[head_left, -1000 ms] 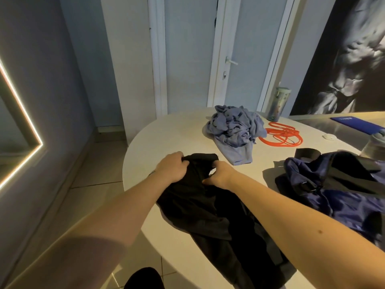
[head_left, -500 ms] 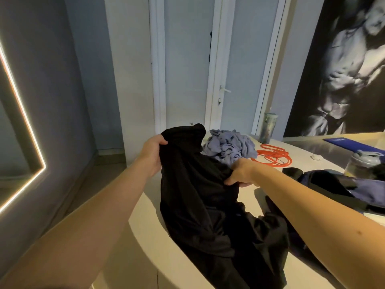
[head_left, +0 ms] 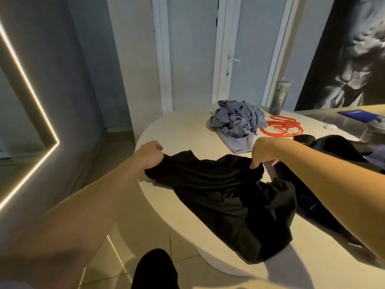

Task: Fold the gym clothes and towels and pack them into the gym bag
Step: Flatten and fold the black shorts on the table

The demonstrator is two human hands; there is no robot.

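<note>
A black garment (head_left: 225, 197) lies stretched across the near part of the white round table (head_left: 177, 130), its lower end bunched toward the table's front edge. My left hand (head_left: 150, 153) grips its left top corner at the table's left rim. My right hand (head_left: 262, 151) pinches the opposite top corner, so the upper edge is pulled taut between them. A crumpled blue-grey cloth (head_left: 237, 122) sits farther back on the table. The dark blue gym bag (head_left: 341, 151) lies at the right, partly hidden behind my right forearm.
An orange coiled cord (head_left: 281, 128) lies beside the blue-grey cloth. A tall tumbler (head_left: 279, 97) stands at the back edge, a small white disc (head_left: 330, 127) to the right. A bottle (head_left: 373, 130) stands near the bag. A closed door is behind; tiled floor lies left.
The black garment, held up in the air half a second ago, has come down onto the table. My hands have moved apart, spreading its top edge.
</note>
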